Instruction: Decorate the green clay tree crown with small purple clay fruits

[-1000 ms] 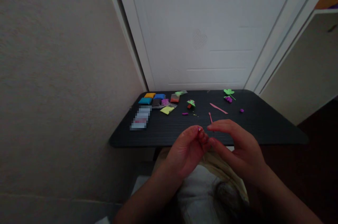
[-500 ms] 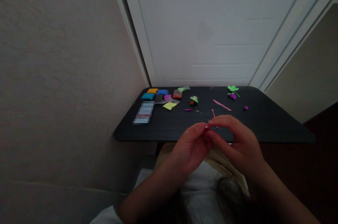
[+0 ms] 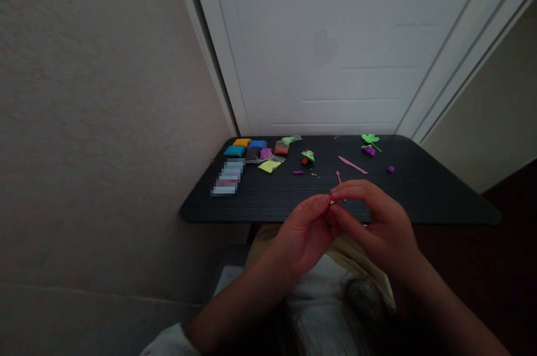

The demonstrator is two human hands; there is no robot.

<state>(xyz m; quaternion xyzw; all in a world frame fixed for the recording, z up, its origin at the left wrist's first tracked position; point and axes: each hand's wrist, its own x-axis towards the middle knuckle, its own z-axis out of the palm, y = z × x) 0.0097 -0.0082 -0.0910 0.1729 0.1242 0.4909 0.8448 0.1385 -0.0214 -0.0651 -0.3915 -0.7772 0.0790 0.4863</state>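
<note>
My left hand and my right hand meet at their fingertips in front of the table's near edge. Pinched between the thumbs and fingers of both is a tiny piece of clay, with a pale yellowish spot showing and the rest covered by the fingers. Just beyond my right fingers lies a thin pink modelling tool, partly hidden by that hand. Farther back are a pink clay knife, a small clay mushroom with a green cap and a short purple clay roll.
On the black table, several coloured clay packets sit at the back left near an opened yellow packet and a blurred-out rectangle. At the right are a green clover-shaped piece, purple clay grapes and a purple ball.
The small clay piece and my left fingertips have shifted slightly to the right, closer against my right fingers. Things on the table stay where they were.
</note>
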